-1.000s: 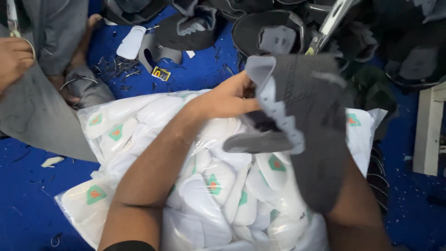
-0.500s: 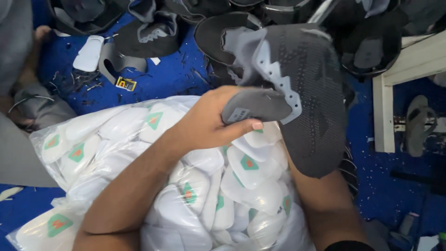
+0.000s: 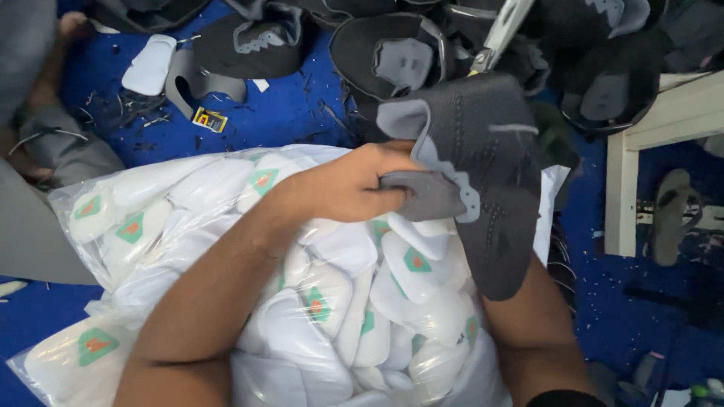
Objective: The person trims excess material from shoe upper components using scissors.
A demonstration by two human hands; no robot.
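Fingers of the left hand pinch the tongue of a dark grey knit shoe upper; the right hand is hidden behind it, grip unclear. Beneath lies a clear plastic bag of white insoles on the blue floor.

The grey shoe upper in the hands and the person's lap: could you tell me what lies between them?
In the head view, a clear plastic bag full of white insoles lies under the grey shoe upper held by the left hand.
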